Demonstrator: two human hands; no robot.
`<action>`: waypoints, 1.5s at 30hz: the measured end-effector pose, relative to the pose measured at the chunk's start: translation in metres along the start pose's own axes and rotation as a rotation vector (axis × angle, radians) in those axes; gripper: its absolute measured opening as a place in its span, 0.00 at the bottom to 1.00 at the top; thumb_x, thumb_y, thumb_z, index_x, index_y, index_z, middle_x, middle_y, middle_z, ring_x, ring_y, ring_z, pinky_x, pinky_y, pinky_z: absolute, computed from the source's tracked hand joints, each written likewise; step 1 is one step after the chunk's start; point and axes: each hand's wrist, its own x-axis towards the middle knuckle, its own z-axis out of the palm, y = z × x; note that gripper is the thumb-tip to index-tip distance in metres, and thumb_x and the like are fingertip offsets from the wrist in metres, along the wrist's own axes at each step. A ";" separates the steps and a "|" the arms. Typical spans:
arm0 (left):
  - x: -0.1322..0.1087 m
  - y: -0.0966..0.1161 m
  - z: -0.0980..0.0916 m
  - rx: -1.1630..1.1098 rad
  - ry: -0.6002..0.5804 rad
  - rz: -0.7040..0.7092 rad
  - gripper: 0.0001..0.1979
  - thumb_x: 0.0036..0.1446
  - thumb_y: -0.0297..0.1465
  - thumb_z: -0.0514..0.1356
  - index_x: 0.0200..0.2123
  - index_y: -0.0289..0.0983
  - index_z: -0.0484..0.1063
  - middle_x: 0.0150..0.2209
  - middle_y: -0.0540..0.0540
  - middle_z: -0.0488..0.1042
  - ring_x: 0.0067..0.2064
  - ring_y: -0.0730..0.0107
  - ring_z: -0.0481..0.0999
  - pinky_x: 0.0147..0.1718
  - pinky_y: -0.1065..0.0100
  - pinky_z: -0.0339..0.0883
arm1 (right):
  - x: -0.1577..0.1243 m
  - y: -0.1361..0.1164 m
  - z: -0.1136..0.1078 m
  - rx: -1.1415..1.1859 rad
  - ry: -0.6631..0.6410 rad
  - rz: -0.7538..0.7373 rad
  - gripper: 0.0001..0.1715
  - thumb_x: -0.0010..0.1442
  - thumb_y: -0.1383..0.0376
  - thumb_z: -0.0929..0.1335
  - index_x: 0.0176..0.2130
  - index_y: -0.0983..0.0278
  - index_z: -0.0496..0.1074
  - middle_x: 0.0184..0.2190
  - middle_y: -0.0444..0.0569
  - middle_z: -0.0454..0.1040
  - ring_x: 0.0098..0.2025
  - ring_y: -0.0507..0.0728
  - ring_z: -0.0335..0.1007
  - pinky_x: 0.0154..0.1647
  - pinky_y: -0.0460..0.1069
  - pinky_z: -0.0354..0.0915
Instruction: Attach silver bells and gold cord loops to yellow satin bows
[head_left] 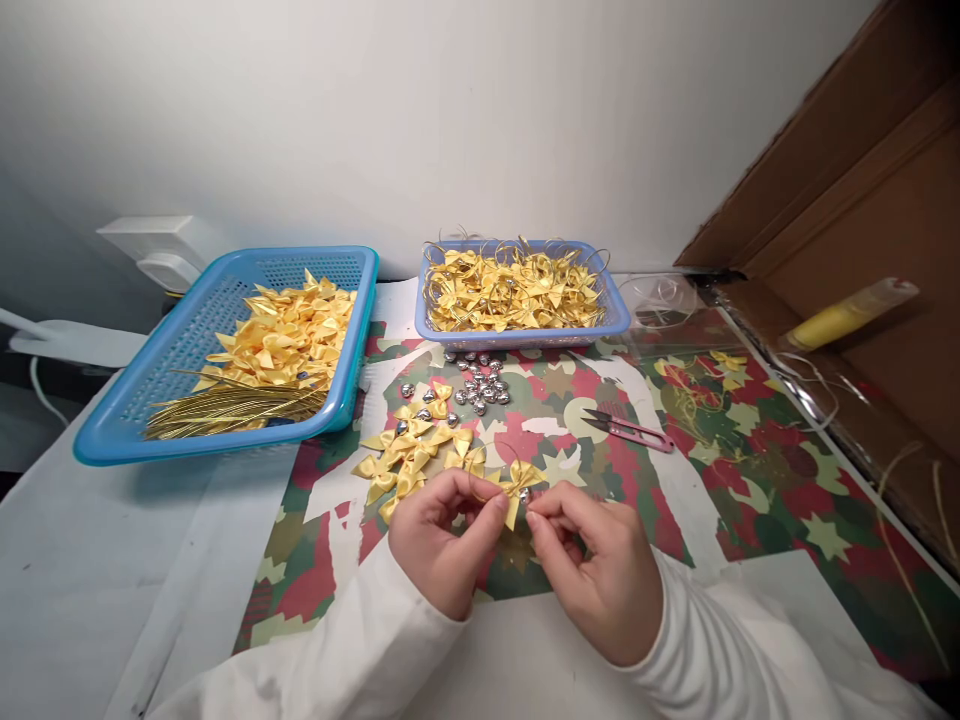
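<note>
A small yellow satin bow (517, 484) is pinched between both of my hands just above the table. My left hand (439, 535) is closed on its left side with thumb and forefinger. On the bow's lower right, my right hand (592, 570) is closed, and a tiny silver bell seems to sit at its fingertips. Loose yellow bows (409, 455) lie in a heap just beyond my left hand. Small silver bells (480, 385) are scattered further back.
A large blue basket (135, 400) at left holds yellow bows and gold cords. A smaller blue basket (517, 325) at the back holds finished bows with loops. Pink thread snips (630, 430) lie to the right. A patterned mat (750, 480) covers the table; a cardboard box (862, 200) stands at right.
</note>
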 end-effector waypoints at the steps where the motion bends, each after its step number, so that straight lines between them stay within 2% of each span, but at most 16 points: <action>1: 0.000 0.000 0.000 -0.008 -0.002 -0.010 0.05 0.43 0.29 0.63 0.21 0.34 0.70 0.18 0.51 0.69 0.22 0.77 0.64 0.20 0.75 0.58 | 0.000 0.000 0.000 0.001 0.005 -0.003 0.08 0.57 0.70 0.62 0.27 0.65 0.65 0.15 0.37 0.56 0.16 0.46 0.51 0.18 0.43 0.50; 16: -0.001 -0.003 0.001 -0.084 -0.028 -0.099 0.07 0.43 0.31 0.63 0.21 0.34 0.69 0.16 0.53 0.65 0.19 0.79 0.62 0.19 0.76 0.55 | -0.002 -0.002 0.001 0.004 0.017 -0.007 0.07 0.57 0.69 0.62 0.27 0.64 0.65 0.15 0.37 0.56 0.15 0.46 0.51 0.17 0.43 0.49; 21: -0.001 -0.005 0.002 -0.118 -0.004 -0.075 0.07 0.43 0.30 0.64 0.21 0.34 0.68 0.17 0.53 0.66 0.20 0.78 0.63 0.19 0.76 0.57 | -0.003 -0.002 0.002 0.046 0.015 -0.006 0.06 0.57 0.70 0.62 0.28 0.65 0.65 0.15 0.37 0.57 0.16 0.46 0.52 0.17 0.43 0.50; 32: -0.001 -0.005 0.003 -0.139 0.005 -0.080 0.07 0.43 0.31 0.64 0.22 0.35 0.69 0.17 0.53 0.66 0.21 0.78 0.63 0.19 0.76 0.56 | -0.003 0.000 0.002 0.058 -0.004 0.011 0.07 0.57 0.70 0.62 0.27 0.64 0.64 0.15 0.36 0.53 0.15 0.46 0.50 0.16 0.43 0.48; 40: -0.001 -0.006 0.003 -0.097 0.010 -0.065 0.07 0.42 0.31 0.64 0.21 0.34 0.69 0.18 0.51 0.67 0.21 0.77 0.64 0.21 0.75 0.58 | -0.001 -0.002 0.005 0.067 0.035 0.012 0.07 0.57 0.70 0.62 0.27 0.64 0.65 0.14 0.37 0.59 0.14 0.46 0.51 0.15 0.42 0.50; 45: -0.002 -0.008 0.003 -0.103 0.007 -0.082 0.07 0.42 0.32 0.63 0.21 0.34 0.69 0.18 0.52 0.67 0.21 0.77 0.63 0.20 0.75 0.57 | -0.002 -0.002 0.006 0.063 0.035 0.018 0.06 0.56 0.70 0.63 0.27 0.64 0.65 0.14 0.37 0.58 0.14 0.46 0.51 0.15 0.42 0.49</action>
